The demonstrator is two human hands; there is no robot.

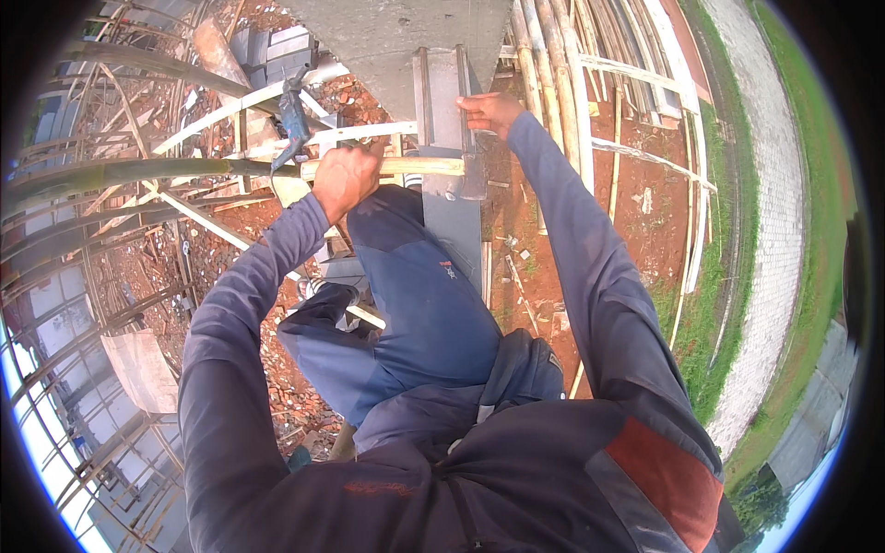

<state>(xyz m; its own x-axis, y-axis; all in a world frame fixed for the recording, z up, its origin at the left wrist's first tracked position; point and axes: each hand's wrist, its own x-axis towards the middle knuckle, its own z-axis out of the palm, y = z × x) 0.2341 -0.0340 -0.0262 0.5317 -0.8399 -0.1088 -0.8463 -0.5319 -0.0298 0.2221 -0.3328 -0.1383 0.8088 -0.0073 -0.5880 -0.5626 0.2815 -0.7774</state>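
My left hand [348, 180] is closed round the wooden handle of a hammer [415, 166], which lies level across a grey beam [454, 221]. The hammer's head [473, 177] is at the beam's right edge. On top of the beam, just beyond the hammer, sits a grey channel-shaped piece [442, 97] with raised long edges. My right hand [493, 112] pinches its right edge; whether a small thing such as a nail is between the fingertips cannot be made out. A blue power tool [293, 120] rests by the bamboo poles, left of my left hand.
Bamboo poles [138, 172] and wooden battens form scaffolding on the left, above rubble. A grey concrete surface [396, 32] lies ahead. More poles [553, 74] lean at the right, over red soil [636, 230]. Beyond runs a pale paved path [779, 184] between grass strips.
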